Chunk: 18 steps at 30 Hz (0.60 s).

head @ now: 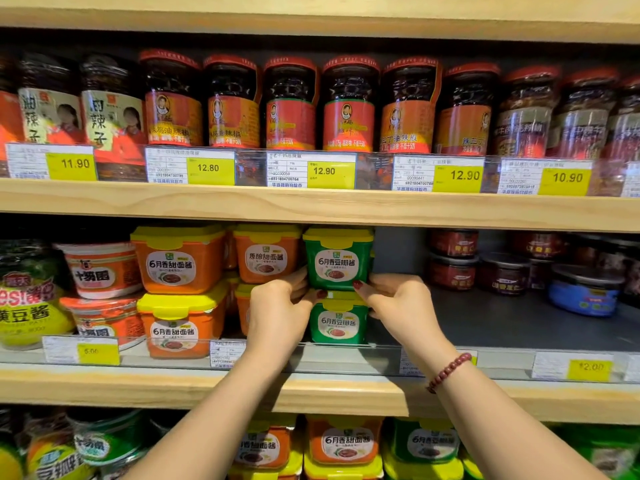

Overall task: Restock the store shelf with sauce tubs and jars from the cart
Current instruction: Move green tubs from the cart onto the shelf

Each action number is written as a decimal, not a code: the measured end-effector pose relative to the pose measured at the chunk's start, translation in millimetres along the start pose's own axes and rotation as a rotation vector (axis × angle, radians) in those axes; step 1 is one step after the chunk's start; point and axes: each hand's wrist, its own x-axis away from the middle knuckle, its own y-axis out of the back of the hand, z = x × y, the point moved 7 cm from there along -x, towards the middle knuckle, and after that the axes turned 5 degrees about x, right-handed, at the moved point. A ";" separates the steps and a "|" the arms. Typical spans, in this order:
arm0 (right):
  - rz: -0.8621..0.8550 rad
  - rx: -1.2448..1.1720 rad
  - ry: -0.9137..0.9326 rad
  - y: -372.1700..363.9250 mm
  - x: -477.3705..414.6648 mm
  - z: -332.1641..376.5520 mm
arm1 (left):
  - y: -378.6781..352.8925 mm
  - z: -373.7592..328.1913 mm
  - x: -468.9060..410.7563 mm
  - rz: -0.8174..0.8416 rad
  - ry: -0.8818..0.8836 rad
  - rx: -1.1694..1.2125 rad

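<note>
On the middle shelf (311, 386) a green sauce tub with a yellow lid (337, 259) stands stacked on a second green tub (337, 323). My left hand (278, 306) grips the upper tub's lower left side and my right hand (398, 299) grips its lower right side, thumbs at its front bottom edge. Orange tubs with yellow lids (178, 261) stand stacked to the left, one (266, 254) right beside the green stack.
Right of the green stack is bare grey shelf floor (485, 323), then small dark jars (453, 261) and a blue tub (585, 292). Red-lidded chilli jars (348, 105) fill the shelf above. More tubs (343, 441) sit on the shelf below. Price tags line the shelf edges.
</note>
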 end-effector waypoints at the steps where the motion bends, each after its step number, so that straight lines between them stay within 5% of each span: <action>1: -0.010 -0.023 -0.019 0.8 -3.1 -2.6 | 1.5 -3.7 2.8 -0.014 0.008 -0.023; 18: -0.029 -0.057 -0.061 -2.5 -5.6 -9.4 | -7.4 4.8 -2.0 0.062 0.013 0.021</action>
